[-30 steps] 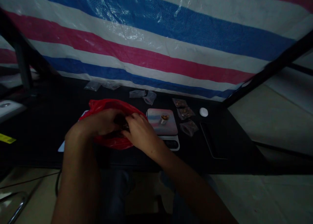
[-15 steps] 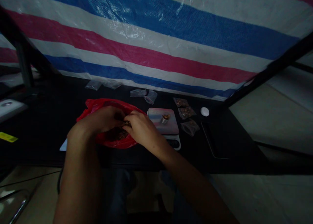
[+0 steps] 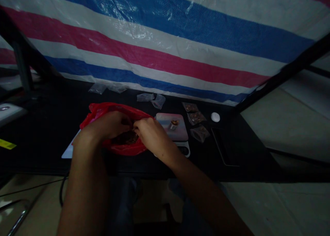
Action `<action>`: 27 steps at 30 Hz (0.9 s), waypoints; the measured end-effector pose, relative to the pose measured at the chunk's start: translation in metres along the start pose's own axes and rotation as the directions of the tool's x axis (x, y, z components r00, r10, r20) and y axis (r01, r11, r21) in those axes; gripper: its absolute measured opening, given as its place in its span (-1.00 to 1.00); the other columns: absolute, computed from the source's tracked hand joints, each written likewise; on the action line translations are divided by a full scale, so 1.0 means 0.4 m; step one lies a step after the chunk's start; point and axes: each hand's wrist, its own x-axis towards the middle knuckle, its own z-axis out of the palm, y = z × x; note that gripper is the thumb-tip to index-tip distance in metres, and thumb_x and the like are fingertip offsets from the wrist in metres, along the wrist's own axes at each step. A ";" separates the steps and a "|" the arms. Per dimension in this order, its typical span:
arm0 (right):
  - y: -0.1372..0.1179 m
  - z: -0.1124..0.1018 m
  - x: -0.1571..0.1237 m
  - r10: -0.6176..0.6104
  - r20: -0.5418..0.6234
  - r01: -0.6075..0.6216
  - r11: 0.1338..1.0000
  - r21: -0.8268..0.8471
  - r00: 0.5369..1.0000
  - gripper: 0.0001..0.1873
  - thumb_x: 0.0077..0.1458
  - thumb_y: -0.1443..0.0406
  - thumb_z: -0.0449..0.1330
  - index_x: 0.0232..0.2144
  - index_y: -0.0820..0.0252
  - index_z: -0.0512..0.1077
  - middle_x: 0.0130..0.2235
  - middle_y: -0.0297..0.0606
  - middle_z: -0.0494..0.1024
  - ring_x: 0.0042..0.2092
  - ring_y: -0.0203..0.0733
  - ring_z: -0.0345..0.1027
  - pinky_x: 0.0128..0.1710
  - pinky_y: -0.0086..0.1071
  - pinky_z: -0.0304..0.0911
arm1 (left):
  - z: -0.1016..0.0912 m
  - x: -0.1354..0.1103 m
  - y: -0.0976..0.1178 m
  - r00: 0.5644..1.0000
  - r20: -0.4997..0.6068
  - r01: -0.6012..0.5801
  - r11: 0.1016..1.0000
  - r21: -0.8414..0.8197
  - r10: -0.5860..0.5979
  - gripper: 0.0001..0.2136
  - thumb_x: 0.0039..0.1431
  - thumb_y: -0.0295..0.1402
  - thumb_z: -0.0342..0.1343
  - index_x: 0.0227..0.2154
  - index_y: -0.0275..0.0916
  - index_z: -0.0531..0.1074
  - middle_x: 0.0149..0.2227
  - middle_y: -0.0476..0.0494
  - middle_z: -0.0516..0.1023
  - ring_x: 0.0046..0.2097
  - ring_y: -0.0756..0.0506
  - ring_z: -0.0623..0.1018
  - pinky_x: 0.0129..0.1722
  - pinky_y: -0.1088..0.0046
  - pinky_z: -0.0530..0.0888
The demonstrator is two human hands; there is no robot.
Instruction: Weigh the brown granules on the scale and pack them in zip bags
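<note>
Table (image 3: 56,126): black, bearing red bag (image 3: 130,150)
Sheet (image 3: 165,59): striped, behind
Floor (image 3: 257,208): pale
Left hand (image 3: 113,124), right hand (image 3: 149,130): curled over red bag; hold unclear

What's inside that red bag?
Small brown pieces show inside the red bag; the left hand and right hand block part of the view, and anything deeper is covered.

The plastic bag (image 3: 130,149) is being shown in bright red, its contents (image 3: 131,138) in brown. The hanging sheet (image 3: 165,59) is being crossed by broad blue, white and pinkish-red stripes. The silvery scale plate (image 3: 163,120) is being tinted faintly pink and blue. The tabletop (image 3: 46,132) is being seen in black, the flat strip (image 3: 7,144) in yellow, the round object (image 3: 215,117) in white.
</note>
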 end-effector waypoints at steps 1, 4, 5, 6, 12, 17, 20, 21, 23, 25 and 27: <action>0.002 -0.004 0.000 0.006 -0.007 -0.006 1.000 0.012 1.000 -0.73 0.39 0.46 0.10 -0.16 0.25 0.63 -0.13 -0.05 0.72 -0.10 -0.07 0.61 -0.14 -0.31 0.34 | 0.001 0.001 -0.003 1.000 -0.006 -0.011 1.000 0.011 0.011 -0.72 0.15 -0.26 0.03 -0.30 -0.20 0.65 -0.29 -0.17 0.74 -0.28 -0.21 0.70 -0.34 0.37 0.49; 0.009 -0.016 -0.002 0.016 -0.051 -0.011 0.996 0.087 0.999 -0.79 0.38 0.40 0.17 -0.16 0.20 0.64 -0.15 -0.11 0.73 -0.09 -0.07 0.61 -0.14 -0.32 0.32 | 0.003 0.005 -0.009 1.000 -0.022 0.005 1.000 0.020 -0.005 -0.70 0.19 -0.29 0.02 -0.22 -0.23 0.65 -0.22 -0.22 0.75 -0.24 -0.22 0.70 -0.30 0.37 0.51; 0.012 -0.020 -0.001 0.015 -0.072 -0.006 0.993 0.120 0.997 -0.81 0.38 0.38 0.20 -0.15 0.18 0.64 -0.15 -0.13 0.73 -0.08 -0.08 0.61 -0.13 -0.32 0.32 | 0.003 0.005 -0.008 1.000 -0.024 0.020 1.000 0.015 -0.020 -0.70 0.20 -0.30 0.03 -0.20 -0.23 0.65 -0.21 -0.22 0.75 -0.23 -0.22 0.70 -0.30 0.37 0.51; 0.016 -0.023 -0.001 0.013 -0.093 0.002 0.988 0.155 0.996 -0.82 0.37 0.37 0.22 -0.14 0.17 0.65 -0.15 -0.15 0.74 -0.08 -0.08 0.61 -0.12 -0.33 0.31 | 0.002 0.005 -0.007 0.999 -0.027 0.028 1.000 0.013 -0.028 -0.70 0.21 -0.31 0.03 -0.18 -0.23 0.65 -0.20 -0.22 0.75 -0.23 -0.21 0.70 -0.30 0.39 0.50; 0.043 -0.034 0.006 -0.029 -0.209 0.105 0.927 0.360 0.977 -0.82 0.34 0.40 0.26 -0.11 0.21 0.68 -0.15 -0.16 0.75 -0.13 -0.16 0.63 -0.11 -0.37 0.33 | -0.008 -0.010 0.014 0.998 -0.057 -0.008 1.000 0.029 0.009 -0.70 0.30 -0.30 0.02 -0.14 -0.28 0.63 -0.26 -0.21 0.72 -0.33 -0.13 0.64 -0.38 0.45 0.45; 0.057 -0.043 0.006 0.004 -0.281 0.109 0.917 0.383 0.960 -0.83 0.31 0.38 0.30 -0.12 0.20 0.69 -0.11 -0.17 0.76 -0.08 -0.13 0.64 -0.05 -0.36 0.37 | -0.009 -0.011 0.011 0.991 -0.116 -0.062 0.998 -0.007 0.061 -0.74 0.22 -0.34 0.09 -0.16 -0.24 0.65 -0.33 -0.17 0.71 -0.39 -0.16 0.61 -0.35 0.39 0.50; 0.067 -0.054 0.002 0.041 -0.294 0.084 0.911 0.403 0.955 -0.83 0.29 0.37 0.32 -0.11 0.15 0.70 -0.09 -0.23 0.76 -0.08 -0.15 0.64 -0.01 -0.34 0.40 | -0.010 -0.014 0.010 0.983 -0.147 -0.116 0.993 -0.035 0.109 -0.72 0.21 -0.32 0.09 -0.12 -0.24 0.65 -0.25 -0.19 0.73 -0.33 -0.17 0.63 -0.29 0.36 0.52; 0.072 -0.060 -0.001 0.049 -0.295 0.080 0.909 0.409 0.954 -0.83 0.29 0.37 0.32 -0.11 0.14 0.70 -0.09 -0.24 0.76 -0.08 -0.15 0.64 -0.01 -0.34 0.41 | -0.011 -0.016 0.011 0.980 -0.156 -0.134 0.990 -0.042 0.126 -0.71 0.21 -0.32 0.08 -0.12 -0.24 0.64 -0.21 -0.20 0.73 -0.29 -0.18 0.64 -0.26 0.35 0.53; 0.087 -0.078 -0.012 0.060 -0.299 0.073 0.907 0.414 0.952 -0.82 0.28 0.38 0.32 -0.12 0.13 0.70 -0.10 -0.24 0.76 -0.10 -0.16 0.64 -0.02 -0.32 0.43 | -0.013 -0.022 0.015 0.974 -0.172 -0.159 0.986 -0.053 0.148 -0.72 0.21 -0.32 0.07 -0.14 -0.24 0.64 -0.15 -0.22 0.73 -0.22 -0.19 0.66 -0.21 0.33 0.53; 0.109 -0.102 -0.029 0.074 -0.309 0.067 0.905 0.421 0.948 -0.82 0.26 0.39 0.32 -0.14 0.14 0.70 -0.10 -0.23 0.76 -0.10 -0.15 0.64 -0.05 -0.31 0.45 | -0.015 -0.028 0.024 0.971 -0.191 -0.160 0.985 -0.070 0.144 -0.73 0.20 -0.32 0.08 -0.17 -0.23 0.64 -0.16 -0.21 0.73 -0.22 -0.19 0.66 -0.22 0.32 0.52; 0.135 -0.130 -0.053 0.104 -0.314 0.045 0.900 0.433 0.944 -0.83 0.24 0.39 0.32 -0.17 0.15 0.70 -0.13 -0.23 0.76 -0.12 -0.14 0.64 -0.07 -0.31 0.46 | -0.015 -0.033 0.035 0.969 -0.199 -0.168 0.981 -0.096 0.146 -0.75 0.21 -0.31 0.08 -0.19 -0.22 0.64 -0.19 -0.18 0.73 -0.27 -0.17 0.65 -0.27 0.35 0.51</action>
